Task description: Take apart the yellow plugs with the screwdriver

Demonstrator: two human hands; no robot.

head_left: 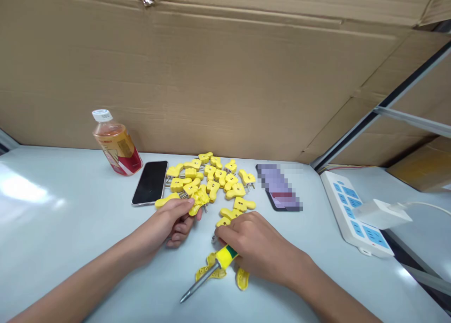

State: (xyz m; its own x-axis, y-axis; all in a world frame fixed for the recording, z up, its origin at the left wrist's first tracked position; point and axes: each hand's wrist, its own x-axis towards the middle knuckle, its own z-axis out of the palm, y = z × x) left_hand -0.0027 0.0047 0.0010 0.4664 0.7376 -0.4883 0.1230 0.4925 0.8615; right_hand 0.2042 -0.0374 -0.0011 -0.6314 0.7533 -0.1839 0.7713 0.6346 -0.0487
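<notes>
My left hand [178, 222] pinches a yellow plug housing [199, 200], its hollow inner side facing up. To the right, my right hand [252, 245] is closed round a screwdriver [223, 256] with a yellow and green handle, its metal shaft pointing down to the left. A small metal piece [213, 238] shows by the right fingertips; whether they grip it I cannot tell. Under the screwdriver lie yellow half shells [211, 269], with another shell [243, 279] below my right hand. Several yellow plugs [211, 172] with metal pins are heaped beyond both hands.
A drink bottle [118, 147] and a dark phone [150, 182] stand and lie left of the plugs. A second phone [280, 187], partly blurred, lies to the right. Farther right is a white power strip [340, 210] with a charger [382, 213]. Cardboard [225, 79] walls the table's back.
</notes>
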